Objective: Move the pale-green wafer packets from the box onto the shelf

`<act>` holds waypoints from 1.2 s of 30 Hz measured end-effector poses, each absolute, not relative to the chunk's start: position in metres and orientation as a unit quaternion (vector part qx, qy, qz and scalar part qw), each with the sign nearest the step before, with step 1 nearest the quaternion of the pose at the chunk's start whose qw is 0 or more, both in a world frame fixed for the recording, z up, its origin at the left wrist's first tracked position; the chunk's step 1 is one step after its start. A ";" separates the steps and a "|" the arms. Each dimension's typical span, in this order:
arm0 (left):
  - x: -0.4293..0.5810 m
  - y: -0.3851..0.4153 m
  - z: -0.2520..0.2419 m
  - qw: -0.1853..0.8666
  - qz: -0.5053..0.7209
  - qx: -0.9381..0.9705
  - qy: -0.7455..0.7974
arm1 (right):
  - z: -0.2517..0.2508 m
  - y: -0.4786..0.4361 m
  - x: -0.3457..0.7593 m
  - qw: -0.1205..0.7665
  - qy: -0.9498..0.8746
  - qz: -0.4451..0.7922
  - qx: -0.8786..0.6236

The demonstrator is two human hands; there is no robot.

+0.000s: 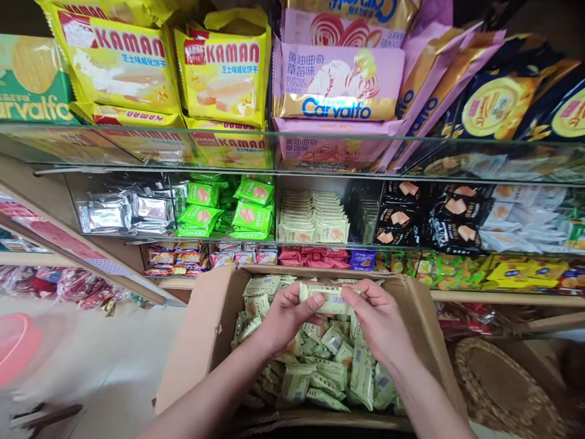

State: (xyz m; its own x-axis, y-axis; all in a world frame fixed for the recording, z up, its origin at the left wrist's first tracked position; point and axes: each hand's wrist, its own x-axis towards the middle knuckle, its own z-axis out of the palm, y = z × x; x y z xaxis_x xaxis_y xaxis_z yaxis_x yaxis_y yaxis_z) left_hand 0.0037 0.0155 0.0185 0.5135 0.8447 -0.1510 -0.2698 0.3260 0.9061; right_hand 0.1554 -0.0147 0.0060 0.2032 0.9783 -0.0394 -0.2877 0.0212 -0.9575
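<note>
Between my two hands, above an open cardboard box, is a small pale-green snack packet. My left hand pinches its left end, thumb lying across the front. At the other end, my right hand grips it with closed thumb and fingers. Printed text and a barcode face me. Many similar pale-green packets lie loose in the box below, at mixed angles. Straight ahead on the shelf, cream packets of similar look stand in neat rows. My fingertips behind the held packet are partly hidden.
A glass shelf edge runs above, carrying yellow wafer packs and pink cookie packs. Green packets and black packets flank the cream rows. A woven basket sits right, a pink tub on the floor left.
</note>
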 end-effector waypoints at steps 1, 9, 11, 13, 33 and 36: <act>0.004 0.015 0.018 0.745 0.380 0.448 0.316 | 0.006 -0.015 0.154 0.623 -0.367 0.510 -0.465; 0.014 0.011 0.030 0.845 0.403 0.228 0.267 | 0.008 -0.029 0.144 0.594 -0.610 0.168 -0.497; 0.014 0.012 0.033 0.860 0.400 0.204 0.241 | 0.007 -0.033 0.142 0.522 -0.714 0.076 -0.461; 0.014 0.012 0.034 0.854 0.418 0.205 0.232 | 0.006 -0.037 0.140 0.480 -0.766 0.038 -0.426; 0.004 0.020 0.010 0.732 0.370 0.468 0.331 | 0.000 -0.025 0.150 0.531 -0.462 0.490 -0.515; 0.007 0.016 0.009 0.734 0.334 0.498 0.319 | 0.001 -0.021 0.154 0.487 -0.464 0.506 -0.539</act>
